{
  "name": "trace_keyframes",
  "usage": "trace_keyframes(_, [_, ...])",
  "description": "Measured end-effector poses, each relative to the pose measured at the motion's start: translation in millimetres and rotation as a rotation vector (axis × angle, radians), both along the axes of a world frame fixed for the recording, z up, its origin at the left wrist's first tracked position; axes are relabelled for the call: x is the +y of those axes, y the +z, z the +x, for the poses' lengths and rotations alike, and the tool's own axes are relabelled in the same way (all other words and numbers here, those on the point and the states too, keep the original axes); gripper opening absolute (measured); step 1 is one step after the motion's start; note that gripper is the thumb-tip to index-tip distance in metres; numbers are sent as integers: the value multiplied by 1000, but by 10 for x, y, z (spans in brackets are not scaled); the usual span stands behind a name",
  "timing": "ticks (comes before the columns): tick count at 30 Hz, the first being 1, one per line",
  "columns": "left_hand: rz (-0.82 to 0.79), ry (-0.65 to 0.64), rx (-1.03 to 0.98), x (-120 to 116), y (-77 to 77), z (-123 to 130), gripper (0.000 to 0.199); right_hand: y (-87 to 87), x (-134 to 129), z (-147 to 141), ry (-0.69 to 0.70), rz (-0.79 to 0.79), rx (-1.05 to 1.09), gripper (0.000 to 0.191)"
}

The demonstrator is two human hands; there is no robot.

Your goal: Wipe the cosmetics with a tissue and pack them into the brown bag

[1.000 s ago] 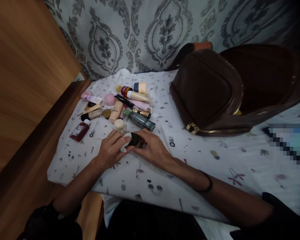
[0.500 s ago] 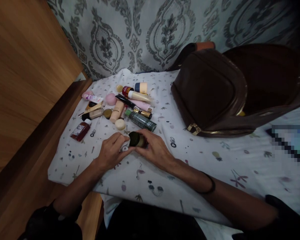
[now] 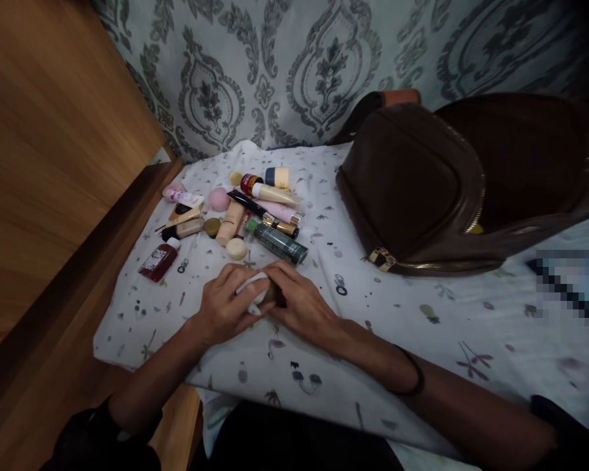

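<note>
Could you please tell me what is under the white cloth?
Beside the white cloth, a jar partly shows in the right hand. The left hand holds the cloth; what it covers cannot be seen.

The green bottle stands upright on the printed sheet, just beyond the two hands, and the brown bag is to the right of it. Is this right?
Not entirely: in the head view, the green bottle lies on its side on the printed sheet. It is just beyond the left hand and right hand, with the brown bag to its right.
</note>
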State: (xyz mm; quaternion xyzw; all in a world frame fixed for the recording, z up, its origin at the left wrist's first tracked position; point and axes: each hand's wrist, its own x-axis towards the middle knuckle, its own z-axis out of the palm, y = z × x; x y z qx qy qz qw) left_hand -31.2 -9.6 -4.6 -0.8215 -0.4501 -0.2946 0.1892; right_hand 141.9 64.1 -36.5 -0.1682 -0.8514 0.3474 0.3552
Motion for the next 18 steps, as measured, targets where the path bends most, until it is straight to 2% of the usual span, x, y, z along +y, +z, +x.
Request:
trace_keyframes(5, [-168, 144, -141, 28, -16, -43, 43, -26, 17, 3, -3, -18, 0, 31])
trace_keyframes(9, [-364, 196, -248, 44, -42, -82, 57, -39, 10, 16, 1, -34, 23, 30])
trace_keyframes(18, [-557, 211, -340, 69, -43, -138, 60, -6, 0, 33, -15, -55, 6, 32])
